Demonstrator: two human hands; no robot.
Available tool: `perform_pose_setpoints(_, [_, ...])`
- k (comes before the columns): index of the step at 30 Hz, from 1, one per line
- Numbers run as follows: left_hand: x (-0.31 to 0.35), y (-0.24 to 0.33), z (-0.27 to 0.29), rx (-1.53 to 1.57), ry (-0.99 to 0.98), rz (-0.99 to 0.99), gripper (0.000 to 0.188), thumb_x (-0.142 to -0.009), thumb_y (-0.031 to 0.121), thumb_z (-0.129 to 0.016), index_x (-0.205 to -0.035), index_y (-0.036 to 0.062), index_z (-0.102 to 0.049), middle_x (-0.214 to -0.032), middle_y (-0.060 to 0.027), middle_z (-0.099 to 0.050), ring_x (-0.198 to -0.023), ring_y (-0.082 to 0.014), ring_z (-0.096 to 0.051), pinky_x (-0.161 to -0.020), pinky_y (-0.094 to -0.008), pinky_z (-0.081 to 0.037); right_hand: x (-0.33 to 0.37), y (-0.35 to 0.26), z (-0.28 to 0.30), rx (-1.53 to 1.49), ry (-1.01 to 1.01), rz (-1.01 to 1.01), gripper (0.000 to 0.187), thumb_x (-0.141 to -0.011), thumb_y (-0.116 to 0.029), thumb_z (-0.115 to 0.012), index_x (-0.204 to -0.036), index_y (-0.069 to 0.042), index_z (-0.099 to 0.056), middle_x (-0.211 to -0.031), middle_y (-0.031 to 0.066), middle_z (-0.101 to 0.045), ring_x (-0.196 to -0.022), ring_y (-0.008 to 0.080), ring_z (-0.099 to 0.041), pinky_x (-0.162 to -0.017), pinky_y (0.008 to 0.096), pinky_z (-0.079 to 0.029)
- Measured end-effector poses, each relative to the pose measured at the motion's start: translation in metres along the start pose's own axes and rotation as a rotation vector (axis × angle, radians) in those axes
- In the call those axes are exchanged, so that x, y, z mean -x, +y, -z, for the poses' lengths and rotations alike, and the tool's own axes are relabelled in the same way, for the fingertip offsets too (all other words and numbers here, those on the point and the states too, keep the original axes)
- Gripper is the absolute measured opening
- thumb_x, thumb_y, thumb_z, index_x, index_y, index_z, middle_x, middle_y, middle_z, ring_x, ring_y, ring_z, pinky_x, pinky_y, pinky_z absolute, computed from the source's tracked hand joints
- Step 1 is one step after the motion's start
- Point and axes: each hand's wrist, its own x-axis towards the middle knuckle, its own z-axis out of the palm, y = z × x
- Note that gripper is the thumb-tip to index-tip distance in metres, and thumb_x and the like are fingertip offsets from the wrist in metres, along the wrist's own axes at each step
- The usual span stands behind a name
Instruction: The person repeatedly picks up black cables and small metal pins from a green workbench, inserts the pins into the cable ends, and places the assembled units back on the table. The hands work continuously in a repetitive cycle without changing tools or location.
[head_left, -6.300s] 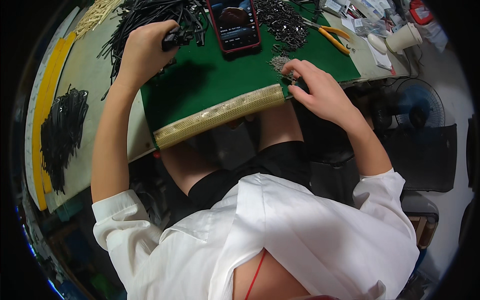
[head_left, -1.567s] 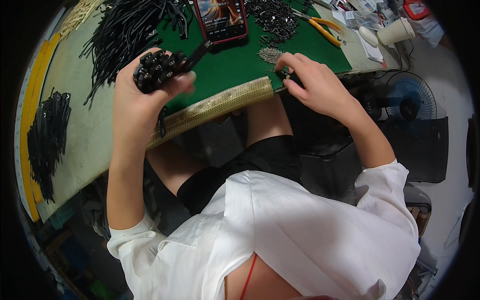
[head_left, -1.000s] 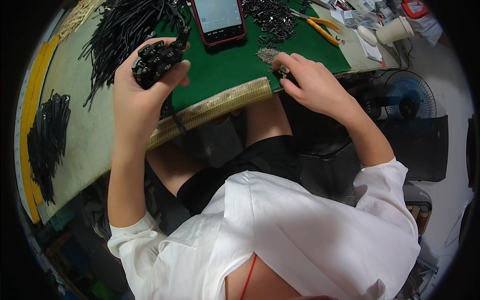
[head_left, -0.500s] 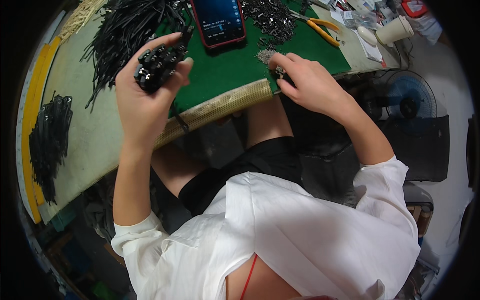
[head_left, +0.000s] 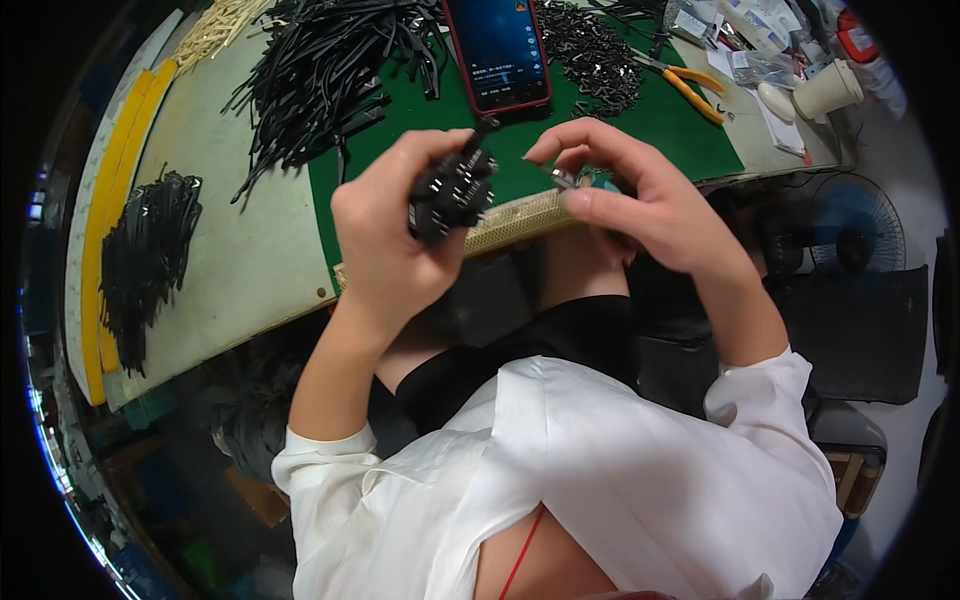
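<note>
Black bundle (head_left: 452, 192) within left hand (head_left: 395, 235)

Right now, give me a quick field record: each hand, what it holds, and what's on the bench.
left hand: grips a bundle of black parts, raised over the bench edge
right hand: fingers pinch a small metal piece beside the bundle
green mat: phone, black strips, small dark parts
right of mat: orange-handled pliers, paper cup
</note>
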Motion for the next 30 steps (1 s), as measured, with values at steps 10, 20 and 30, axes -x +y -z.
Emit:
perform_pose_setpoints(10, [0.002, -0.003, -0.008, -0.105, 0.086, -0.227, 0.045, -0.061, -0.004, -0.069, -0.106, -0.0012, -0.067, -0.081, -0.0137, -0.067, -0.068, -0.0276, -0.068, -0.059, -0.0319, -0.054, 0.001, -0.007, -0.032, -0.382, -0.015, 0.066, 0.036, -0.096, -0.015, -0.062, -0.129, -0.009, -0.052, -0.103, 0.0064, -0.056, -0.050, 0.0051, -0.053, -0.043, 0.0178, -0.042])
perform_pose_setpoints(20, [0.001, -0.002, -0.003, -0.230, 0.018, -0.292, 0.044, -0.060, -0.002, -0.073, -0.103, -0.0016, -0.065, -0.079, -0.0129, -0.066, -0.065, -0.0293, -0.065, -0.056, -0.0328, -0.051, -0.003, 0.002, -0.043, -0.283, 0.114, 0.058, 0.024, -0.101, -0.017, -0.052, -0.119, -0.002, -0.046, -0.071, 0.0059, -0.060, -0.051, 0.0105, -0.056, -0.046, 0.0236, -0.042])
perform_pose_setpoints(30, [0.008, -0.024, 0.015, -0.563, 0.001, 0.053, 0.036, -0.066, 0.001, -0.069, -0.100, 0.0074, -0.061, -0.084, -0.0127, -0.068, -0.073, -0.0334, -0.067, -0.062, -0.0405, -0.051, -0.021, 0.033, -0.065, 0.679, 0.387, 0.375, 0.049, -0.088, -0.013, -0.066, -0.130, -0.003, -0.043, -0.082, 0.0161, -0.065, -0.064, 0.0340, -0.066, -0.056, 0.0395, -0.049])
